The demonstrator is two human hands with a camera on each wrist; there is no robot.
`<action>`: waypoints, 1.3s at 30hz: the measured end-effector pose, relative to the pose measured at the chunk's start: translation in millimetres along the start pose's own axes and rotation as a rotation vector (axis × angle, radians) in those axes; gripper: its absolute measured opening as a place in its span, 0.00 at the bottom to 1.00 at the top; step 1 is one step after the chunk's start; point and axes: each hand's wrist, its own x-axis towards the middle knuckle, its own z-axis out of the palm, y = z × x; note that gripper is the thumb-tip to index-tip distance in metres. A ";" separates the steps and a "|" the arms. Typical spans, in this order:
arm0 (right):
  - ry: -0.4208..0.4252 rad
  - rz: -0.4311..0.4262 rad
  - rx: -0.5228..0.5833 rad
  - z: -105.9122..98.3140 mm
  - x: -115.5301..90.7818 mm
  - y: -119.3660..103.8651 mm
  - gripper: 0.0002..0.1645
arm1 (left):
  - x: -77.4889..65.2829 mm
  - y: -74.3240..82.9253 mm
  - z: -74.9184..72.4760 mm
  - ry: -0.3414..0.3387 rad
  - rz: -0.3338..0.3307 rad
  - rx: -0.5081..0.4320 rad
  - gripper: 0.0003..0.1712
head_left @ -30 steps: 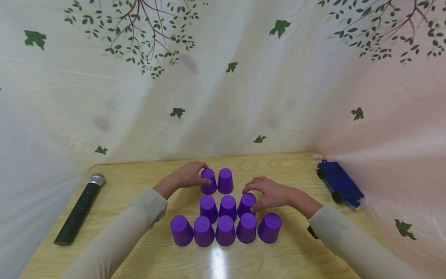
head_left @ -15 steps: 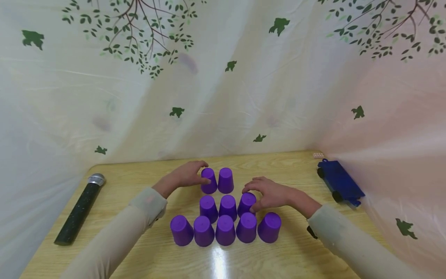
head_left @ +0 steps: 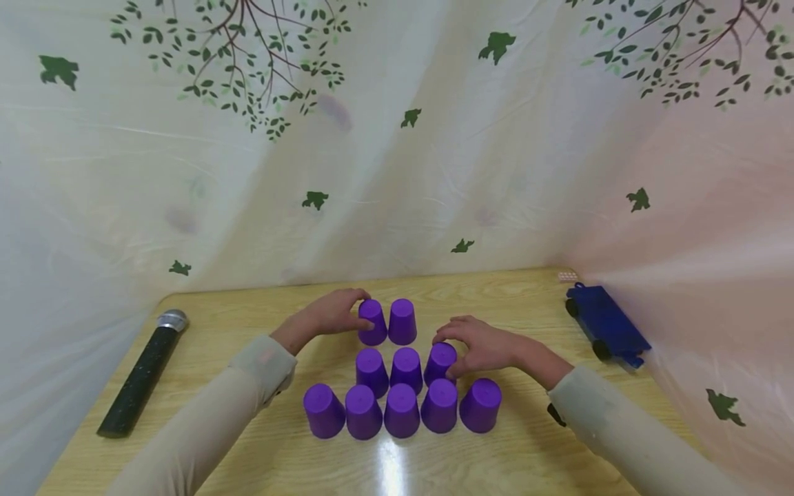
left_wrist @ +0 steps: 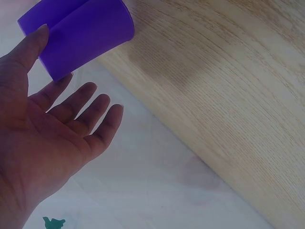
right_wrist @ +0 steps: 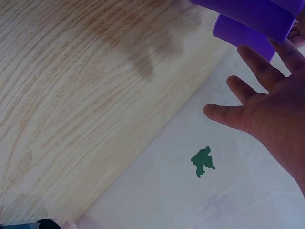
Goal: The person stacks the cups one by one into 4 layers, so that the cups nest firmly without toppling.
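Observation:
Purple plastic cups stand upside down in three rows on the wooden table (head_left: 248, 413). In the back row, my left hand (head_left: 331, 313) pinches the left cup (head_left: 372, 334) between thumb and index finger near its base; the left wrist view has the other fingers spread loosely off the cup (left_wrist: 90, 38). Beside it is a second back cup (head_left: 402, 322). My right hand (head_left: 486, 344) holds the right-end cup (head_left: 438, 362) of the middle row, thumb on its near side and index finger on its far side. The right wrist view hides that thumb.
Two more middle-row cups (head_left: 371, 372) and several front-row cups (head_left: 402, 410) stand close together. A black microphone (head_left: 143, 375) lies on the left. On the right is a blue toy vehicle (head_left: 604, 324) with black wheels. A pale printed curtain (head_left: 384, 158) rises behind the table.

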 end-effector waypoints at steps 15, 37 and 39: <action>0.048 -0.019 -0.054 -10.3 4.1 -2.3 0.32 | -12.4 -6.0 -5.2 -0.006 -0.014 0.001 0.38; 0.129 0.033 -0.065 -26.4 24.6 7.8 0.32 | -70.2 -18.6 -13.0 -0.067 -0.041 0.019 0.33; 0.140 0.038 -0.066 -27.3 26.9 9.8 0.33 | -77.6 -18.5 -13.2 -0.077 -0.033 0.005 0.33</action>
